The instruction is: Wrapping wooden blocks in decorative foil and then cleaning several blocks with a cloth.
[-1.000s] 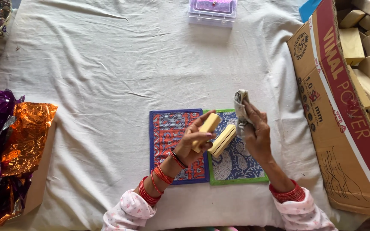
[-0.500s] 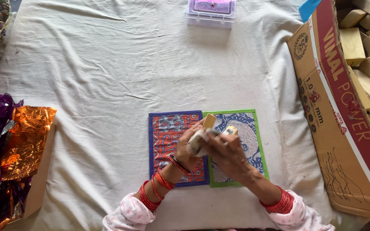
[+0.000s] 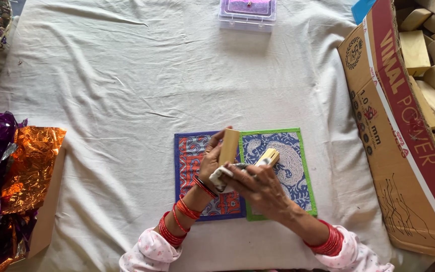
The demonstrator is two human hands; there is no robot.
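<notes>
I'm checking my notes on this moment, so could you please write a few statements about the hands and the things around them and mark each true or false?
1. The left hand holds a wooden block upright. True.
2. The right hand presses a cloth against the block. True.
3. The patterned mats lie stacked. False: they lie side by side.
4. The cardboard box holds foil. False: it holds wooden blocks.
5. The clear plastic case sits at the far edge. True.

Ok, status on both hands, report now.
Left hand grips upright wooden block. Right hand presses cloth against its base. Second block lies on green-edged mat. Nothing obstructing.
</notes>
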